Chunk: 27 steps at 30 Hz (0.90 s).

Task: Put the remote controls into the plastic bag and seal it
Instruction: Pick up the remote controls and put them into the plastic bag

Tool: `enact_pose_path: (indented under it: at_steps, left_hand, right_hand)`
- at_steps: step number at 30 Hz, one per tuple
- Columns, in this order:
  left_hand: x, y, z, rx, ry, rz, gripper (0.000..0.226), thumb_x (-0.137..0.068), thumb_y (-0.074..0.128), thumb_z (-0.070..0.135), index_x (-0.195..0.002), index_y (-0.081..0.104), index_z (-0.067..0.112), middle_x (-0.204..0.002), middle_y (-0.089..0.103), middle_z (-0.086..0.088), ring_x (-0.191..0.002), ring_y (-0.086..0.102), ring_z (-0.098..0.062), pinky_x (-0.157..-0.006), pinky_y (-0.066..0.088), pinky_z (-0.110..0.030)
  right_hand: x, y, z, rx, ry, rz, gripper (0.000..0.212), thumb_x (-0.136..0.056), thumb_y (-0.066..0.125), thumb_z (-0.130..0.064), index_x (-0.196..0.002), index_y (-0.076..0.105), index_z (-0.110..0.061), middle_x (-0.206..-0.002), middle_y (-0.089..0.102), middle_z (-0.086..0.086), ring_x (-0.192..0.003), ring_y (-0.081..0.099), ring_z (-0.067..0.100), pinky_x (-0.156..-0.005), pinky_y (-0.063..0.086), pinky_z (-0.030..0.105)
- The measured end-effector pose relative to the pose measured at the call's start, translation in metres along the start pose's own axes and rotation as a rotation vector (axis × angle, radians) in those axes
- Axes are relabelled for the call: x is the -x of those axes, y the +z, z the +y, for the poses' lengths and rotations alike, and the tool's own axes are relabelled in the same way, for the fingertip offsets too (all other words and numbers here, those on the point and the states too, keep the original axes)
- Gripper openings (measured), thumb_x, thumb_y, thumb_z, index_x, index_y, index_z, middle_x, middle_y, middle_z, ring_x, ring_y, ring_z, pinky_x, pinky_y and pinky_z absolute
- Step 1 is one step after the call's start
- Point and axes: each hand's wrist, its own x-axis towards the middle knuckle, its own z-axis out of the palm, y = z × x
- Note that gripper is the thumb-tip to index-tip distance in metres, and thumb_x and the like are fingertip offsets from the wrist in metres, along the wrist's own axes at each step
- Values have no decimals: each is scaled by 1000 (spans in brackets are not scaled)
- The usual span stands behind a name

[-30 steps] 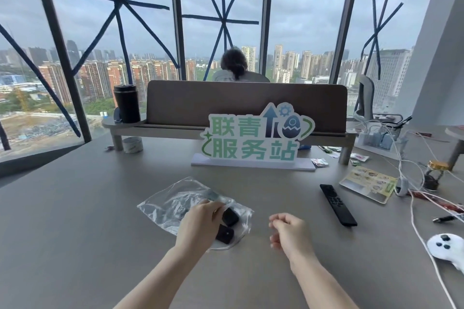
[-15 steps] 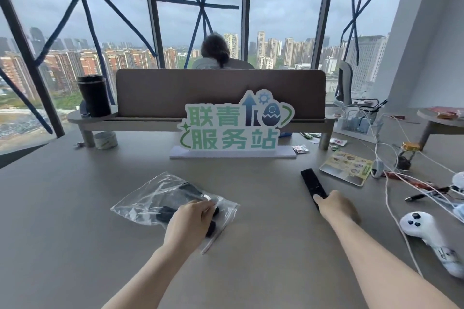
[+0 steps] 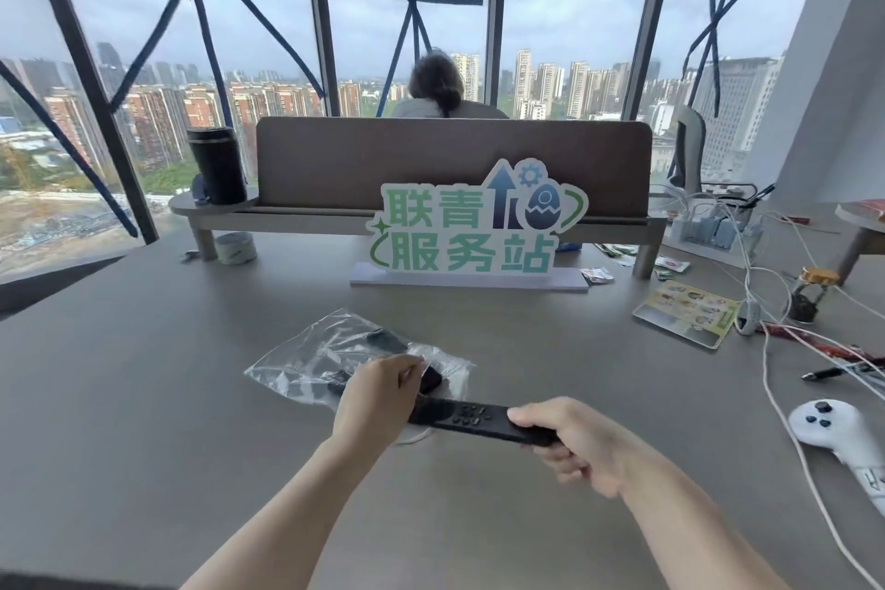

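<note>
Right hand point(image 3: 582, 443) clamps long remote point(image 3: 471, 417), tip at plastic bag point(image 3: 335, 350) mouth; left hand point(image 3: 378, 393) pinches bag edge. Grey table point(image 3: 143, 398) bare left of bag.

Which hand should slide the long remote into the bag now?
Probably the right hand: it grips the long remote, whose far end points at the plastic bag. The left hand holds the bag's mouth.

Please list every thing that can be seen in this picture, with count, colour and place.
Clear plastic bag: one, on grey table, dark remotes inside.
Long black remote control: one, held at bag mouth.
Green and white sign: one, table centre.
Black cylindrical flask: one, shelf left.
White tape roll: one, under shelf.
White game controller: one, right edge.
Yellow-green printed card: one, right.
White cables: several, right.
Left hand: on bag mouth.
Right hand: grips remote.
</note>
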Motion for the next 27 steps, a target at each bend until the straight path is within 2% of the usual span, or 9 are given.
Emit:
enact_pose_path:
  at_steps: [3,5,9,11,14,16,19,22,27]
  left_hand:
    - [6,-3,-4,19,-20,11,22,-90,54,31,-87,73,21,-77,71,-4,-71,62,-26,-64,49,-34]
    - [8,-7,-9,41,-11,24,20,-88,54,28,-85,73,22,-78,72,-4,-69,59,-22,-66,50,-35]
    - [12,-16,-18,16,-11,14,20,-89,55,26,-90,74,24,-88,72,1,-77,60,-19,-67,46,-30]
    - [14,-17,-24,-10,-16,-10,19,-88,54,26,-87,73,21,-90,71,0,-78,61,-20,-69,48,-32]
    - [20,-18,-27,-60,40,-114,18,-85,54,24,-88,71,21,-89,69,-3,-80,61,-23,-68,49,-32]
    - [25,-17,-29,-102,86,-271,19,-82,53,31,-90,68,22,-85,65,-2,-76,57,-21,-64,46,-31]
    - [29,-20,-37,-193,101,-400,22,-79,50,35,-98,60,31,-91,62,2,-84,58,-22,-70,52,-34]
    - [31,-35,-38,-308,-24,-417,57,-74,45,16,-124,50,43,-113,57,3,-102,58,-27,-74,48,-31]
    - [15,-72,-29,-299,-145,-136,58,-72,45,9,-120,56,39,-118,62,-2,-102,62,-30,-82,51,-35]
  right_hand:
    - [-31,39,-5,-45,-56,22,38,-92,59,-39,-59,51,-22,-49,35,-4,-41,17,11,-44,11,25]
    - [-49,60,-8,-132,-108,84,28,-94,59,-36,-72,63,-19,-57,54,-1,-39,25,11,-40,15,19]
    - [-69,69,-2,-58,-256,463,15,-89,57,-13,-78,67,-15,-61,59,-2,-44,45,9,-47,31,26]
    - [-74,65,1,74,-292,569,8,-86,59,-15,-88,61,-23,-69,58,-5,-58,53,14,-56,38,29]
    - [-84,63,-3,287,-300,508,36,-84,63,-31,-112,43,-42,-87,58,-5,-76,59,19,-59,40,29]
    - [-96,64,-10,389,-309,490,41,-86,61,-31,-124,47,-41,-105,65,2,-91,64,25,-66,42,29]
    - [-110,66,-15,460,-369,613,23,-89,54,-16,-107,68,-21,-103,73,4,-92,66,28,-73,47,30]
    - [-104,64,-17,440,-407,672,22,-86,51,-8,-85,67,-22,-81,68,-4,-78,61,23,-65,44,30]
    - [-67,59,-44,248,-463,659,27,-84,51,-8,-67,68,-21,-54,65,0,-42,56,20,-48,47,27]
